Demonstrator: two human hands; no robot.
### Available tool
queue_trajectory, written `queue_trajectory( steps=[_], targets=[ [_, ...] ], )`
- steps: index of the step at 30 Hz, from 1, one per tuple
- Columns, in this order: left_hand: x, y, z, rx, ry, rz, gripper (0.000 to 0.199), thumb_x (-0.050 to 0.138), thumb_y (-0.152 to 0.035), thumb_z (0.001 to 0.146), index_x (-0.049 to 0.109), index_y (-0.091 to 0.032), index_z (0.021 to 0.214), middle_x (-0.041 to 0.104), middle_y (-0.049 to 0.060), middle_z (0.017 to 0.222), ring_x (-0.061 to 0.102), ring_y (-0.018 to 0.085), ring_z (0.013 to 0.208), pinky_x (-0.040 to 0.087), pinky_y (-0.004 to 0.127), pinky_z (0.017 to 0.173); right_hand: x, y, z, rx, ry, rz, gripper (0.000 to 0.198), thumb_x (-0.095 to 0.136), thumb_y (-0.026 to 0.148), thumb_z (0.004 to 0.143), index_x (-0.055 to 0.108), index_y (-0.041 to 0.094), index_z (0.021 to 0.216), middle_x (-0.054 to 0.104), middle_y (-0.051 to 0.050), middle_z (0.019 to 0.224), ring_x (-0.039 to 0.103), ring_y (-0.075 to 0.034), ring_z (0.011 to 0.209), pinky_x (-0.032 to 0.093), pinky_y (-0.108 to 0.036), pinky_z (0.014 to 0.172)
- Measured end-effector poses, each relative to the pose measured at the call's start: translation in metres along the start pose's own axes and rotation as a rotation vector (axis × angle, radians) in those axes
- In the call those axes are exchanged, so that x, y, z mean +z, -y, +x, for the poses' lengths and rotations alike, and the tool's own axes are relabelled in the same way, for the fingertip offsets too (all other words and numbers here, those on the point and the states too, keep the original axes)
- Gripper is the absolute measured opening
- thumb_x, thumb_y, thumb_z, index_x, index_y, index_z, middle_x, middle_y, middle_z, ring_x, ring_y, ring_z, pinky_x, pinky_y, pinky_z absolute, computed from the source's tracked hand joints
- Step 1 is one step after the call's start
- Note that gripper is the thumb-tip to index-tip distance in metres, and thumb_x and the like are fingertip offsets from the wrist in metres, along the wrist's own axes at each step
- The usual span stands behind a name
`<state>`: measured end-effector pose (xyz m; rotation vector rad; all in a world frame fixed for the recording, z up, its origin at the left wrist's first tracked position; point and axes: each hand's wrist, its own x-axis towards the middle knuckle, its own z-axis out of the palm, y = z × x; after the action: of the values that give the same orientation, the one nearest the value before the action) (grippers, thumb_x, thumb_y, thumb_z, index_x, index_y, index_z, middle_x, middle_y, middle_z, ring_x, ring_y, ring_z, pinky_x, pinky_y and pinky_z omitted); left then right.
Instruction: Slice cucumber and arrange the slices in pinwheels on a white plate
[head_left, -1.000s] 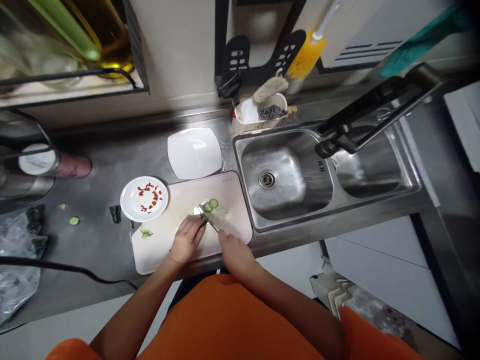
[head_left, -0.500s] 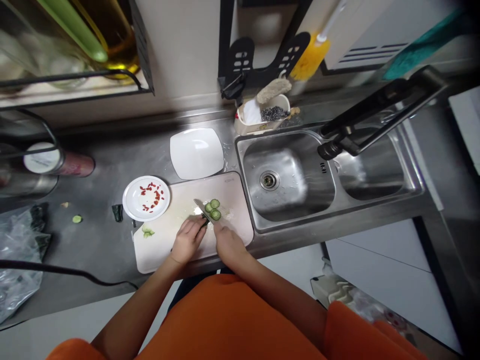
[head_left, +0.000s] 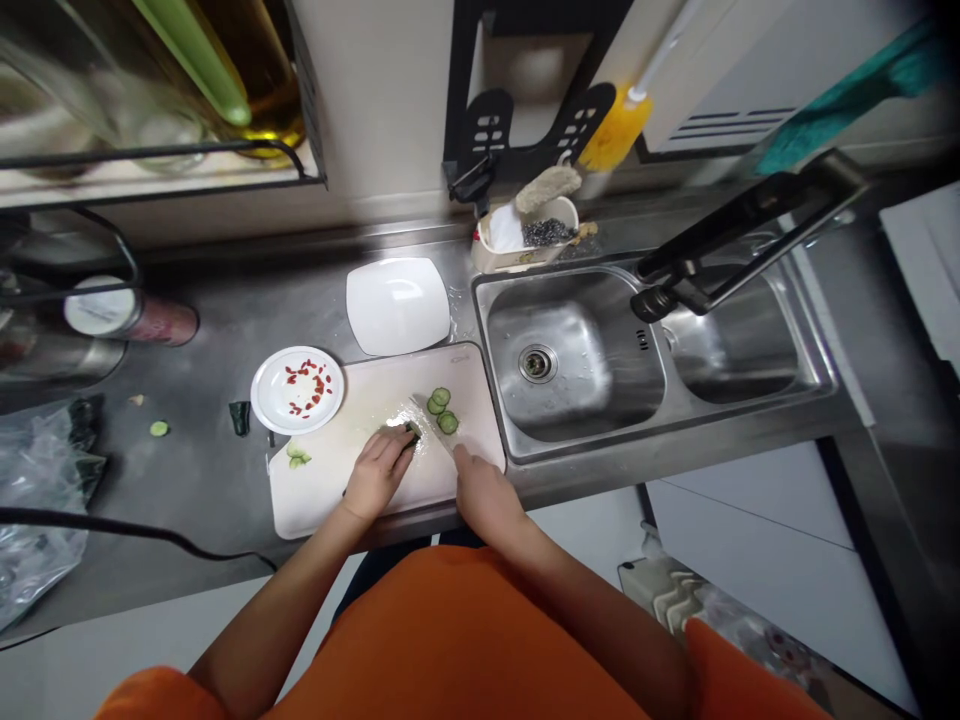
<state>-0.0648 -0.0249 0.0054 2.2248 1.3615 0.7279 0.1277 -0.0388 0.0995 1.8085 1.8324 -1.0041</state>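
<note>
My left hand [head_left: 379, 472] is closed over a dark green cucumber [head_left: 412, 431], pressing it on the pale cutting board [head_left: 337, 500]. Only the cut end of the cucumber shows past the fingers. My right hand [head_left: 486, 492] grips the handle of a knife [head_left: 433, 428], whose blade lies slanted just right of that end, apart from it. Several round cucumber slices [head_left: 442, 410] rest on the board, right of the blade. Pale green peelings [head_left: 298, 455] lie at the board's left side. A white plate [head_left: 264, 400] with small red pieces stands at the board's upper left corner.
Behind the board is a square white dish [head_left: 397, 305]. A double steel sink [head_left: 577, 430] with a black faucet [head_left: 720, 240] adjoins on the right. On the left are a cucumber end [head_left: 239, 418], a plastic bag [head_left: 37, 500] and a can [head_left: 135, 312]. A rack [head_left: 225, 165] holds bottles above.
The knife and my right hand have moved right, away from the cucumber's cut end. The slices have shifted slightly right and up. My left hand stays on the cucumber.
</note>
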Motion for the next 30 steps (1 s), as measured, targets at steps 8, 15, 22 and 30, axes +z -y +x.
queue_trajectory(
  steps=[8,15,22,30],
  targets=[
    [-0.002,-0.002,0.001,0.005,-0.010,0.021,0.020,0.055,-0.024,0.088,0.060,-0.019,0.107,0.068,0.008,0.101,0.062,0.020,0.101,0.051,0.037,0.091,-0.002,0.011,-0.024,-0.010,0.094,-0.018,0.038,0.032,0.004,0.086,0.045,0.019,0.119,0.063,-0.011,0.096,0.065,-0.021,0.089,0.046,-0.026,0.068],
    [-0.003,-0.003,0.001,0.001,-0.004,0.041,0.020,0.053,-0.026,0.089,0.060,-0.020,0.107,0.067,0.009,0.103,0.062,0.021,0.101,0.051,0.040,0.091,-0.002,0.012,-0.029,-0.016,0.133,-0.015,0.035,0.037,0.002,0.084,0.045,0.018,0.114,0.063,-0.011,0.095,0.066,-0.022,0.088,0.045,-0.026,0.066],
    [-0.003,-0.003,0.001,0.005,-0.007,0.042,0.019,0.053,-0.024,0.089,0.060,-0.020,0.106,0.067,0.009,0.104,0.062,0.021,0.100,0.051,0.038,0.091,-0.003,0.012,-0.029,-0.011,0.130,-0.009,0.033,0.034,0.002,0.085,0.045,0.018,0.112,0.063,-0.011,0.093,0.065,-0.022,0.087,0.045,-0.026,0.066],
    [-0.004,-0.004,0.002,0.010,-0.006,0.052,0.018,0.054,-0.024,0.089,0.059,-0.020,0.106,0.066,0.009,0.103,0.061,0.020,0.100,0.050,0.037,0.090,-0.004,0.013,-0.027,-0.012,0.149,-0.010,0.033,0.035,0.003,0.086,0.045,0.017,0.114,0.063,-0.012,0.095,0.065,-0.022,0.089,0.047,-0.026,0.068]
  ],
)
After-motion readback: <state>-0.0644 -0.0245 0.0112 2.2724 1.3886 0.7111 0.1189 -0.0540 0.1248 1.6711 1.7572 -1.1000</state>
